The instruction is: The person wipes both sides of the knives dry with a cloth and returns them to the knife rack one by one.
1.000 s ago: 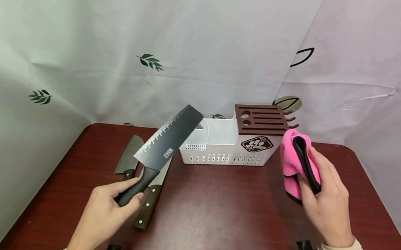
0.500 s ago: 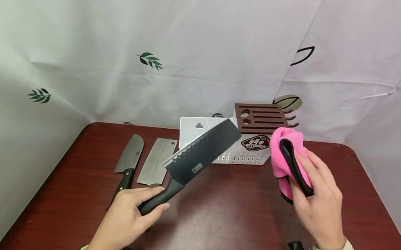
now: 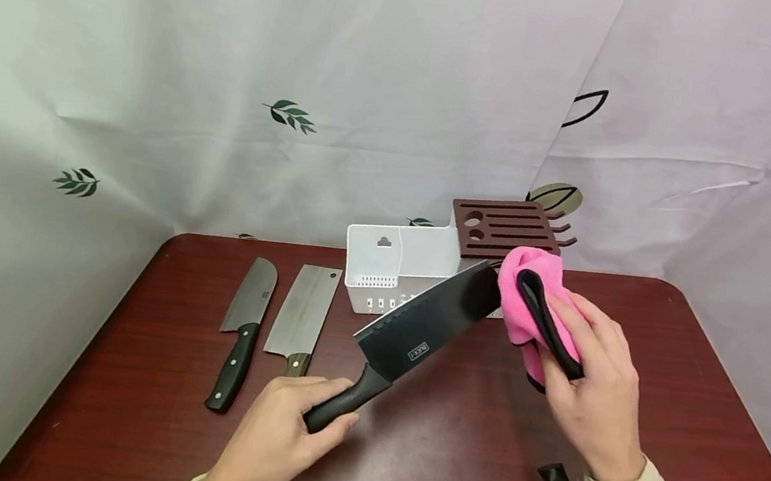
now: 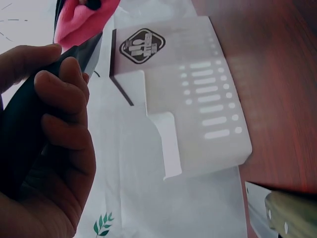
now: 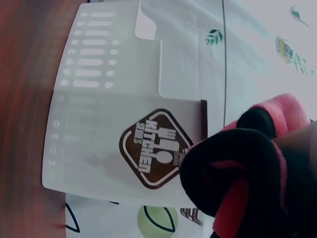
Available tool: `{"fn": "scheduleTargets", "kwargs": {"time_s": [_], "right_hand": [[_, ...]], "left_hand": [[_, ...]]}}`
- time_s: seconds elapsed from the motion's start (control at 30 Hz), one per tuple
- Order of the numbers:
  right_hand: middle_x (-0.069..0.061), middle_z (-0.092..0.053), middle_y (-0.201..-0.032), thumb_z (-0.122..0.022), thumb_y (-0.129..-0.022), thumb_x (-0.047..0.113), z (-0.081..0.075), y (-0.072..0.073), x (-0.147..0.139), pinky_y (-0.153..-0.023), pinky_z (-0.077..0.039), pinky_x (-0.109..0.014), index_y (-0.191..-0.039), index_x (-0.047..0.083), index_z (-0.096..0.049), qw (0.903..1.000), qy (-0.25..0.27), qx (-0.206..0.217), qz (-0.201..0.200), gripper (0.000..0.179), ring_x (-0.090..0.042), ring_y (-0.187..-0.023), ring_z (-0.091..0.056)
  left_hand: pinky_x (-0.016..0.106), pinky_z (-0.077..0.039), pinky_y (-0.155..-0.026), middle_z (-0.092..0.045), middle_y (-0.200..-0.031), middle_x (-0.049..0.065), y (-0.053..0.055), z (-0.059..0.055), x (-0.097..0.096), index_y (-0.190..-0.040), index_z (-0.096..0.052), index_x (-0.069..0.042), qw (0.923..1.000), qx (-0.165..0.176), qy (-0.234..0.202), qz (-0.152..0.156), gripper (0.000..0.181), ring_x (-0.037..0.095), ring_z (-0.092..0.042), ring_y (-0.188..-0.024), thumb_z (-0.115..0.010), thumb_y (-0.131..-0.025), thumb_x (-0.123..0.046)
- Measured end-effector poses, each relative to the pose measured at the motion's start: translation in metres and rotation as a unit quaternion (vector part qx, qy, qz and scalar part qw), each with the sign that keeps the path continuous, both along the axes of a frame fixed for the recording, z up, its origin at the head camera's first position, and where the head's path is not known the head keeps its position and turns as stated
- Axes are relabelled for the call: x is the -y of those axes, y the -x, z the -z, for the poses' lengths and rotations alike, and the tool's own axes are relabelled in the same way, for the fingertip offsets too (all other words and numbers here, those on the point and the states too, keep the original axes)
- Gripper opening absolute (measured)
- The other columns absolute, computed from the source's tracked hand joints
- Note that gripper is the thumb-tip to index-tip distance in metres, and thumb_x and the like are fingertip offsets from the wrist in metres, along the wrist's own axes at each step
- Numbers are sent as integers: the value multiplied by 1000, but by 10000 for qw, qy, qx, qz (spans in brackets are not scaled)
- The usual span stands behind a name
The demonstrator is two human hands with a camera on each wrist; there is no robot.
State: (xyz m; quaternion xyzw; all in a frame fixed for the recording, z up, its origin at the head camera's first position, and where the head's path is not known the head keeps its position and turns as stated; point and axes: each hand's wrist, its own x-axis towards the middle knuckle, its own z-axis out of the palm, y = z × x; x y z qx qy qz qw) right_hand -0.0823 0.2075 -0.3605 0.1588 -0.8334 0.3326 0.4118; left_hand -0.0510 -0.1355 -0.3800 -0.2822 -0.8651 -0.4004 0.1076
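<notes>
My left hand (image 3: 282, 432) grips the black handle of a black-bladed cleaver (image 3: 421, 325), held up above the table with its blade slanting up to the right. In my right hand (image 3: 595, 379) is a folded pink cloth (image 3: 531, 290) with black edging. The cloth overlaps the tip end of the blade in the head view. From the left wrist, the fingers (image 4: 64, 94) curl round the dark handle, and the cloth shows beyond them. The right wrist view has the bunched cloth (image 5: 237, 188) close in front, hiding most of that hand.
Behind the cleaver stands a white knife rack (image 3: 427, 254) with a brown slotted top (image 3: 503, 227) and side hooks. On the left of the red-brown table (image 3: 124, 369) lie a black-handled knife (image 3: 249, 320) and a wooden-handled cleaver (image 3: 304, 311). A patterned cloth backdrop (image 3: 377, 71) rises behind.
My left hand has carried the black cleaver rightward, uncovering the wooden-handled cleaver. My right hand has moved left with the pink cloth, so blade tip and cloth now meet in the head view.
</notes>
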Motion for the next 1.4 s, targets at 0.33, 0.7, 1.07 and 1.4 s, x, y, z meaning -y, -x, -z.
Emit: {"fn": "scheduleTargets", "kwargs": {"time_s": [0.33,0.7,1.07,1.4], "right_hand": [[-23,-62,-113,-65,-81,11,7,6,7,-97,-33,-29,-128,4,-68,9997,-197,-90,-128,48,-44,-104,-51],[-21,-45,-149,-68,-83,0,6,0,8,-114,-25,-17,-134,2,-61,9931,-874,728,-299,52,-37,-134,-46],[-26,-47,-146,-66,-64,-15,9,1,15,-118,-23,-44,-127,-11,-56,9806,-1852,587,-244,64,-49,-131,-43],[-24,-52,-141,-55,-68,-16,16,2,25,-117,-27,-41,-131,-8,-57,9731,-2132,715,-501,64,-44,-131,-45]], "left_hand": [[8,-34,-53,-52,-73,-19,-1,4,-12,-100,-73,-27,9995,-244,0,182,24,-5,-43,-58,-79,-82,-10],[6,-27,-49,-46,-67,-20,-2,6,-19,-96,-73,-26,9978,-622,154,151,26,-9,-34,-55,-80,-77,-9],[5,-32,-54,-55,-70,-19,0,10,-26,-95,-75,-21,9938,-1088,135,209,25,-9,-38,-58,-81,-74,-9],[11,-41,-56,-64,-75,-15,0,11,-31,-95,-76,-17,9930,-1122,309,191,23,-6,-46,-60,-81,-74,-9]]}}
